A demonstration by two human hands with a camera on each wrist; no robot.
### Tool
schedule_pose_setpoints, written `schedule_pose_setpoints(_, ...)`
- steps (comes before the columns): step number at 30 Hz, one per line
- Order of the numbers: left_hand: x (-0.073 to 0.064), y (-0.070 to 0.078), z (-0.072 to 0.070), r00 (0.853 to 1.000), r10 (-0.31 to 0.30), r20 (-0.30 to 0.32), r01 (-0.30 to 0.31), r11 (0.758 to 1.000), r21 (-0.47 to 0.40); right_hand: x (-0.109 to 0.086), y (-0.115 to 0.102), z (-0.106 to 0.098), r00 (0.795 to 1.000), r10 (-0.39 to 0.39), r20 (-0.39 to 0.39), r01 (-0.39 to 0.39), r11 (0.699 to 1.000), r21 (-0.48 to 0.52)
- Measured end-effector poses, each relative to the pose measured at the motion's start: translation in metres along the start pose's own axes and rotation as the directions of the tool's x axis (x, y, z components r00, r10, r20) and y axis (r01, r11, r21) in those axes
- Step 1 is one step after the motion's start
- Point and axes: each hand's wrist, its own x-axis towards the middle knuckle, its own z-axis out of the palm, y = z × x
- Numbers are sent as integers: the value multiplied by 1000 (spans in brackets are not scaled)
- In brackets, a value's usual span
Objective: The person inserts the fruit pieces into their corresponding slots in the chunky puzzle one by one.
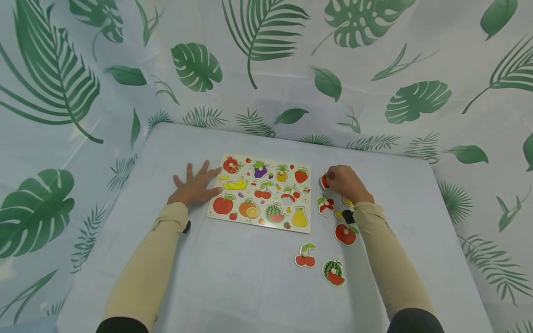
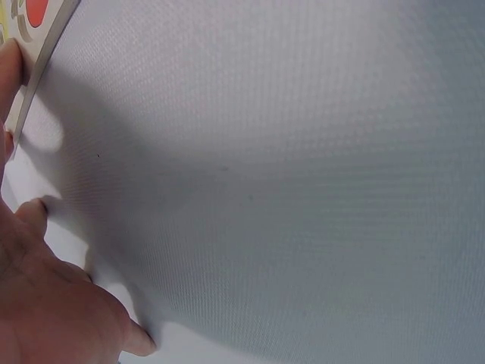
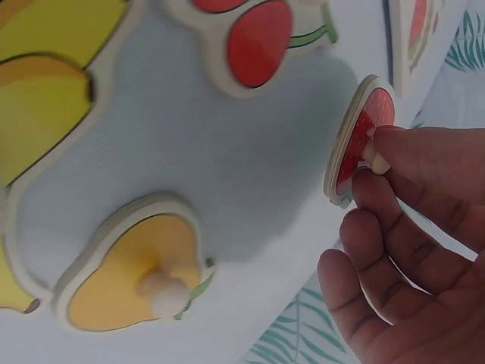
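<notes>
My right hand (image 1: 347, 182) pinches a strawberry puzzle piece (image 3: 364, 125) by its small wooden knob, between thumb and index finger. In the right wrist view the piece is tilted nearly on edge, just right of the fruit puzzle board (image 1: 250, 220). My left hand (image 1: 193, 187) lies at the board's left side with fingers spread; its thumb and a fingertip touch the edge. Pictures of fruit cover the board. Below my right hand are a red-and-white cherry-like piece (image 1: 325, 206), a yellow-orange pear-shaped piece (image 3: 114, 280) and a banana piece (image 3: 45, 114).
A round red fruit piece (image 1: 344, 235) lies beside my right forearm. Nearer me are a cherry piece (image 1: 305, 261) and a watermelon piece (image 1: 333, 273). All rest on a white-covered table (image 1: 233, 277), with leaf-patterned cloth (image 1: 283, 92) behind and at the sides.
</notes>
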Motion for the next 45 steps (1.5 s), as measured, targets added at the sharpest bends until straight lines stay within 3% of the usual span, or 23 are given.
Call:
schedule_pose_setpoints(16, 1, -1, 1, 1000, 2, 5, -2, 1000, -7, 22, -35, 8, 996, -87, -33, 87, 996, -3)
schedule_pose_setpoints(24, 1, 0, 1, 1000, -7, 5, 7, 1000, -3, 33, -53, 16, 995, -94, -21, 94, 996, -10)
schedule_pose_setpoints(37, 0, 1, 2, 1000, -5, 1, 5, 1000, -7, 39, -64, 25, 993, -120, -13, 119, 991, -64)
schedule_pose_setpoints(45, 0, -1, 2, 1000, 0, -6, 0, 1000, -9, 40, -61, 27, 996, -92, 1, 91, 993, -70)
